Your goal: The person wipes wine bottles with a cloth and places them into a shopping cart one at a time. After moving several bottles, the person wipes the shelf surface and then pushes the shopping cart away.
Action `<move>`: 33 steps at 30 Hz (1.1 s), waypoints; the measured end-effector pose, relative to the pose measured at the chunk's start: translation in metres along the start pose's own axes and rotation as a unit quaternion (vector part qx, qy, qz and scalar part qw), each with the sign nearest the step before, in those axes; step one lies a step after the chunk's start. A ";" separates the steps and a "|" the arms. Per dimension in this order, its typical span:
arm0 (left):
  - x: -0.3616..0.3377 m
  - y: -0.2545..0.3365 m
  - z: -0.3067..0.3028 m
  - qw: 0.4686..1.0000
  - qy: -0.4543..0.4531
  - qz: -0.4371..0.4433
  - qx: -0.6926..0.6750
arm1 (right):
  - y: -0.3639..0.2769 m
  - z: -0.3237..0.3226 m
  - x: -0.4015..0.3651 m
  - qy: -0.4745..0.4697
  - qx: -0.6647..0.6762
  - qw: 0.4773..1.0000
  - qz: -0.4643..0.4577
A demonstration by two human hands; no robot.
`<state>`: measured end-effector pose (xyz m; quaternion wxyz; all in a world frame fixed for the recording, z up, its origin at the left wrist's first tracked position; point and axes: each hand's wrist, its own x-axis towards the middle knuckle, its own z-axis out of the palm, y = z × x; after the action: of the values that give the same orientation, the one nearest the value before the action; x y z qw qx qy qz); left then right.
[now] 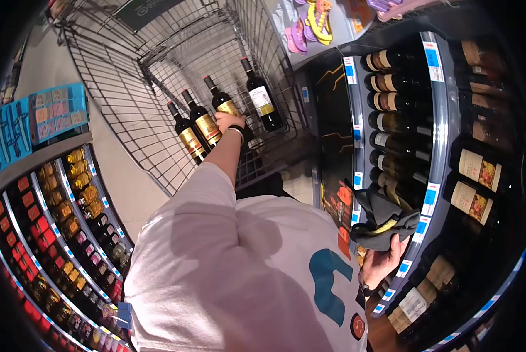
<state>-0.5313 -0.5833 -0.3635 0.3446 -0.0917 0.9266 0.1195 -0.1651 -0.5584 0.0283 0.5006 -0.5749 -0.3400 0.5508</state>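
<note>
My left hand [230,121] is closed round the lower part of a dark wine bottle [217,97] with a gold label, inside the wire shopping cart [122,120]. Two more gold-label bottles [202,119] lean to its left, and a bottle with a white label [261,100] stands apart on its right. At the lower right, beside the wine shelf, my right hand [381,262] grips a dark grey cloth [380,220] with a yellow edge.
Wine shelves [439,117] with blue and white price tags rise along the right. Shelves of small jars and bottles [60,217] fill the left. Colourful items [310,29] hang at the top, near the cart. Pale floor [113,176] shows left of the cart.
</note>
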 end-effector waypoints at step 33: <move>0.057 0.059 0.030 0.822 -0.412 0.178 -0.351 | 0.006 -0.045 -0.048 0.145 0.051 0.986 -0.070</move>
<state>-0.5700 -0.5233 -0.4137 0.6119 0.0177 0.5937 0.5222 -0.1306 -0.6145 0.0320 0.6102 -0.5975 -0.2746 0.4419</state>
